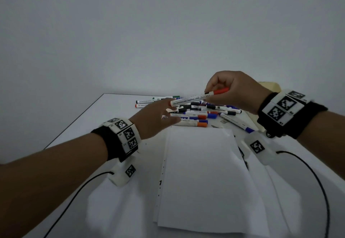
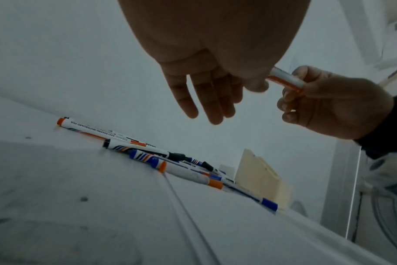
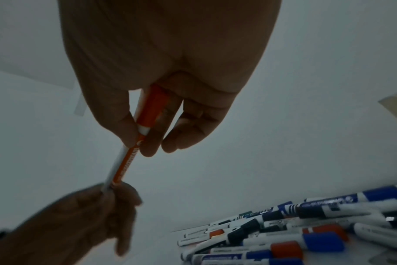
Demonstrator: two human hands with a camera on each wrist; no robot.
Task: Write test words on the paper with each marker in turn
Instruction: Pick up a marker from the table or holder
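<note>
Item: red-capped marker (image 1: 197, 98), centre frame above the pile of markers (image 1: 201, 113); right hand (image 1: 231, 88) pinches cap end, left hand (image 1: 158, 118) fingers spread, thumb touching barrel, apparently for uncapping.

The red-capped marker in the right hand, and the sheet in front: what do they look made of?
The red-capped marker, held by the right hand: probably plastic, a smooth white barrel with crisp printed lettering and a glossy red cap. The sheet: thin matte white paper, its corner lifted and its surface gently bowed; small punched holes seem to run down the left edge of the pile.
</note>
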